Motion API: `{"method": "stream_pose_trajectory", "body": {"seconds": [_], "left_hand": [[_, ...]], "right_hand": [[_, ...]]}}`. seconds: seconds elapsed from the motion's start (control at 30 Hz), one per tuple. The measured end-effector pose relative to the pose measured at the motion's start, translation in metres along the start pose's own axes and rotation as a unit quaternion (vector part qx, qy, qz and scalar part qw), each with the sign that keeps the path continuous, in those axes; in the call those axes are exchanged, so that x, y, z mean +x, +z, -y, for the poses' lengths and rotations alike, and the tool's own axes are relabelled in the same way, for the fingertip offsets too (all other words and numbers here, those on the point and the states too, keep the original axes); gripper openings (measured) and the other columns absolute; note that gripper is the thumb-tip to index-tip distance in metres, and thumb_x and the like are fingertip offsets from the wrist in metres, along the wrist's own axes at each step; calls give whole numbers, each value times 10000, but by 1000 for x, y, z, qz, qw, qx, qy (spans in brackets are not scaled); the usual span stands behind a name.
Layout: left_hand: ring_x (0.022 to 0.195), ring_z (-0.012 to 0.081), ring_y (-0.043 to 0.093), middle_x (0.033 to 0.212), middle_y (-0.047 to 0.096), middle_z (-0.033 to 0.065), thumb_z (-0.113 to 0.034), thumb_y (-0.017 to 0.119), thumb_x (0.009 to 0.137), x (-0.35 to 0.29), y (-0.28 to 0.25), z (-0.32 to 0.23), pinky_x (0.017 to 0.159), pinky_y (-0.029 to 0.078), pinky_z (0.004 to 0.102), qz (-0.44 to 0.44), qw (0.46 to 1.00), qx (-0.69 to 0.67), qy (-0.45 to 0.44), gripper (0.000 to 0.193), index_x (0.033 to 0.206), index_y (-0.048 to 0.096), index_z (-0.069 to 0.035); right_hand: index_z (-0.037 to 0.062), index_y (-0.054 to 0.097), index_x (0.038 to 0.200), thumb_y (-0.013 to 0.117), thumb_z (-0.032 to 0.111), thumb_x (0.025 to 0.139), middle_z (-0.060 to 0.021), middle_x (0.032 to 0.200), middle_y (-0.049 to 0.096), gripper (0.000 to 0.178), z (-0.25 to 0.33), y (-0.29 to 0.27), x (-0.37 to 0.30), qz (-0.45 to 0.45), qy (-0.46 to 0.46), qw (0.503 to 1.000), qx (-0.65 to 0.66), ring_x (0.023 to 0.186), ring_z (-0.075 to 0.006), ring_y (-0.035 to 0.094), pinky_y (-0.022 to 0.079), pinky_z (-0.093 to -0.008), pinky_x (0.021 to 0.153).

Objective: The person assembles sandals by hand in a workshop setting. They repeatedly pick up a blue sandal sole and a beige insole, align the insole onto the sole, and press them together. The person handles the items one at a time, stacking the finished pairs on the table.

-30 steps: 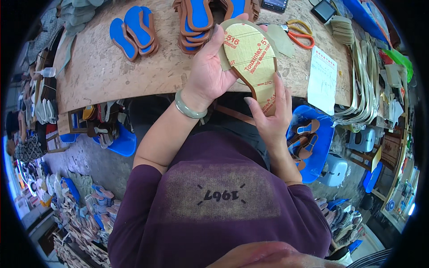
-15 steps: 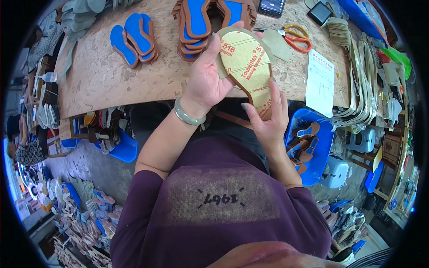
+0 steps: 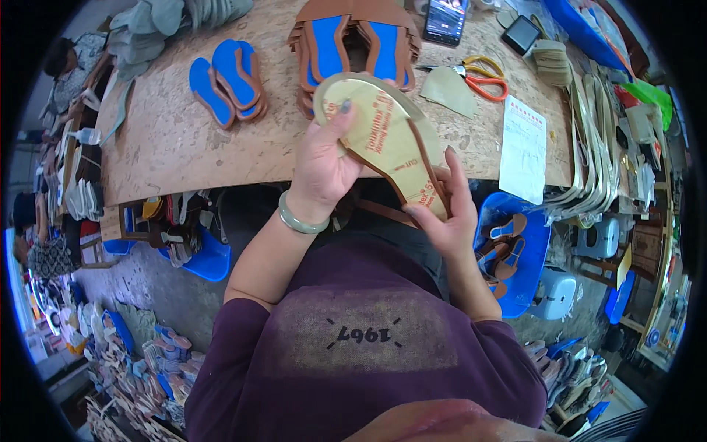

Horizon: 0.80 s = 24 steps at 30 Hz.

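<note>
Head view: the left hand [image 3: 324, 166] grips a tan sandal sole [image 3: 383, 140] with a brown strap, thumb pressed on its upper face, while the right hand [image 3: 449, 217] pinches its lower end. The sole is held above the worktop's [image 3: 169, 147] near edge, just in front of stacked blue insoles [image 3: 353, 44].

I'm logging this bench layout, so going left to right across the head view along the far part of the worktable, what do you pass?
Loose blue insoles → stack of brown-edged blue soles → phone → orange-handled scissors → white printed sheet → pale straps along the right edge. In front, the left hand and right hand hold a tan sandal sole.
</note>
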<state>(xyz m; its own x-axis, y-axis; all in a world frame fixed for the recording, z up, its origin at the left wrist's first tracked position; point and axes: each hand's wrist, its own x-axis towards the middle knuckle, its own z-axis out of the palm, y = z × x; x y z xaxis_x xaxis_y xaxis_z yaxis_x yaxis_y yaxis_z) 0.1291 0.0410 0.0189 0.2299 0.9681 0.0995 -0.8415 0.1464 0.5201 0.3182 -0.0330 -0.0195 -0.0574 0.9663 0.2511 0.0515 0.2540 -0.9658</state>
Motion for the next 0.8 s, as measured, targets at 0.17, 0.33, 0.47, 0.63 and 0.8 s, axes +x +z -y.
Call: {"method": "stream_pose_trajectory", "body": {"seconds": [0.17, 0.33, 0.47, 0.63, 0.8], "left_hand": [[1260, 290, 494, 1401, 446, 179, -238, 474, 1002, -10, -23, -26, 1040, 442, 464, -21, 996, -77, 42, 449, 1378, 364, -20], [1224, 285, 506, 1359, 477, 170, -306, 490, 997, -19, -42, -52, 1051, 409, 435, -35, 986, -24, 162, 499, 1386, 380, -13], [1165, 236, 537, 1279, 541, 138, -227, 524, 990, -37, -57, -67, 1000, 416, 357, -155, 936, 243, 204, 426, 1336, 450, 10], [1090, 204, 578, 1178, 603, 138, -122, 612, 915, -36, -92, -91, 979, 411, 291, -225, 771, 538, 257, 314, 1181, 577, 41], [1186, 349, 505, 1240, 554, 212, -173, 704, 814, -28, -146, -141, 1012, 392, 428, -265, 444, 812, 269, 491, 1226, 534, 35]], "right_hand": [[-61, 307, 1435, 552, 72, 912, -246, 1389, 447, 592, 8, 3, -3, 106, 126, 906, 390, 1246, -334, 507, 462, -439, 995], [-67, 458, 1343, 455, -29, 935, -199, 1359, 518, 410, 39, 30, 59, 72, -141, 987, 32, 1296, -274, 474, 394, -387, 1059], [23, 532, 1296, 464, 26, 942, -201, 1334, 536, 361, 36, 80, 139, -26, -330, 897, -292, 1213, -325, 541, 453, -436, 955], [55, 430, 1367, 674, 280, 846, -184, 1365, 493, 618, 12, 128, 189, 21, -276, 784, -556, 1190, -341, 535, 449, -464, 940], [72, 582, 1149, 598, 226, 865, -135, 986, 639, 324, 16, 167, 176, 4, -396, 790, -468, 940, -309, 628, 471, -476, 770]]}}
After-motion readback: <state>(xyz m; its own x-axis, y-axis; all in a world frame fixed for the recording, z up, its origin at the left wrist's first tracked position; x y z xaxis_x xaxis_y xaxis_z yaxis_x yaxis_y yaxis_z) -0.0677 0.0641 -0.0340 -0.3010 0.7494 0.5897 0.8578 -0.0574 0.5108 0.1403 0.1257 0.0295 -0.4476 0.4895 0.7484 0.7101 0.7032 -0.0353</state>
